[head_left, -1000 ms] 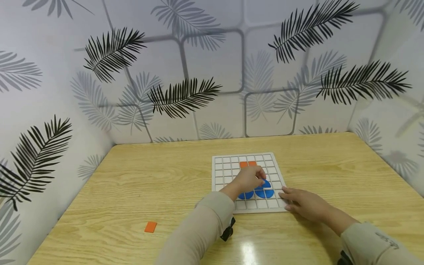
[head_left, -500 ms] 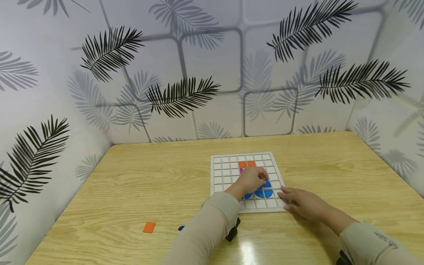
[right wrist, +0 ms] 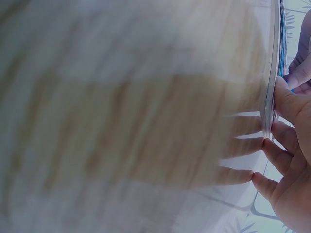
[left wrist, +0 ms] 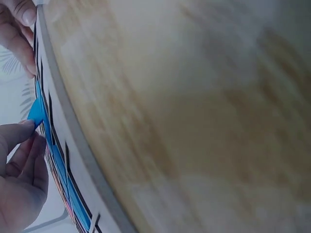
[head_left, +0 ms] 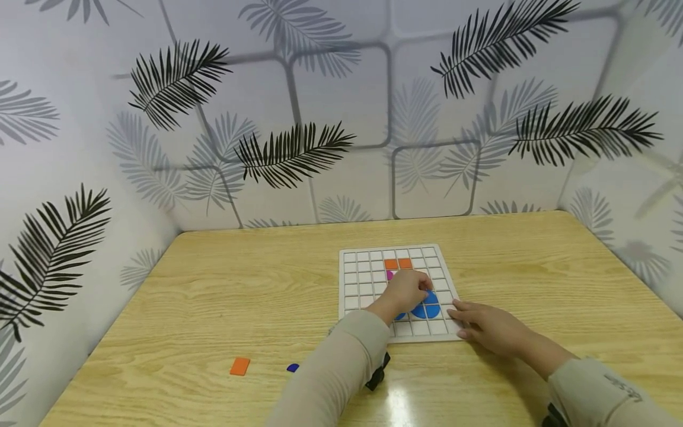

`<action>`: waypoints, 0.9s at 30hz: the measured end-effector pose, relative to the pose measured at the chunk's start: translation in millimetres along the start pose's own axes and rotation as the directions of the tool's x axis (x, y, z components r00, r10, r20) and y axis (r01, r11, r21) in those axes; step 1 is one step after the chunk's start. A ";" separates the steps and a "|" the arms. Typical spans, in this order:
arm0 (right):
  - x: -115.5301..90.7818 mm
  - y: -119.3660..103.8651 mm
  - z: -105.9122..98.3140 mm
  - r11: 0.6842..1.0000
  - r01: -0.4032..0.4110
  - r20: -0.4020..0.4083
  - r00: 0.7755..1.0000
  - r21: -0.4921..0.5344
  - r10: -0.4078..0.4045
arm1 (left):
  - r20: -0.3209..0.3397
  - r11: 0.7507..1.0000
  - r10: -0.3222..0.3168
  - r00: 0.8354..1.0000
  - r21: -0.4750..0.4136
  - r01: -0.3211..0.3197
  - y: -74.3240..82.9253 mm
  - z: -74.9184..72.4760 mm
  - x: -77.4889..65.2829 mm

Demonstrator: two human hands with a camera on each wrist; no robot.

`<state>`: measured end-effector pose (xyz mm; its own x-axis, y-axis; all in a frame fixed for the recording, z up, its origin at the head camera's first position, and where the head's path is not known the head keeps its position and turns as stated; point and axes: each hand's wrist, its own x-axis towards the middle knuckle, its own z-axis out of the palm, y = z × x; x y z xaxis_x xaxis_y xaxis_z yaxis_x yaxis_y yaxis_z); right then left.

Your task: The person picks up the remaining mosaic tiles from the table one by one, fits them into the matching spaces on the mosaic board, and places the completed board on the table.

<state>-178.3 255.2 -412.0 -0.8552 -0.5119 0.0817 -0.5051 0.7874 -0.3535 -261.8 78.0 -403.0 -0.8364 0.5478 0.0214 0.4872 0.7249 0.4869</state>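
A white gridded board point(head_left: 352, 295) lies on the wooden table. My left hand point(head_left: 402, 290) reaches over it and pinches a blue quarter-round tile point(left wrist: 35, 111) between thumb and fingers. In the left wrist view that tile stands tilted off the board's surface. Other blue tiles point(head_left: 424, 312) sit in neighbouring cells and make a nearly round shape with it. Two orange square tiles point(head_left: 398, 263) fill cells farther back, and a magenta tile point(head_left: 390, 275) is partly hidden by the hand. My right hand point(head_left: 493, 329) rests its spread fingertips on the board's right edge.
On the table to the left lie a loose orange square tile point(head_left: 240, 366) and a small dark blue tile point(head_left: 292, 367) beside my left sleeve. A patterned wall point(head_left: 352, 178) stands behind the table's far edge.
My left hand and forearm have shifted slightly right, uncovering the dark blue and magenta tiles. The gap in the round blue shape has closed. My right hand stays at the board's edge.
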 end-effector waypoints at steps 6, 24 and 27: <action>0.2 -0.1 -0.4 1.000 0.003 0.001 1.000 -0.003 -0.003 | 0.044 0.987 0.014 0.999 0.158 -0.020 3.9 0.0 0.8; -1.8 1.6 0.0 1.000 0.017 -0.011 1.000 -0.009 -0.017 | 0.061 0.962 0.030 0.998 0.268 -0.045 6.7 6.3 -1.8; -1.4 1.4 -0.4 1.000 0.021 -0.015 1.000 -0.006 -0.021 | 0.055 0.966 0.028 0.998 0.256 -0.042 6.5 5.3 -2.6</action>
<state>-177.8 257.1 -412.2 -0.8461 -0.5229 0.1032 -0.5234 0.7787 -0.3458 -255.1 83.5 -404.6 -0.8071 0.5903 -0.0130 0.5697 0.7843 0.2455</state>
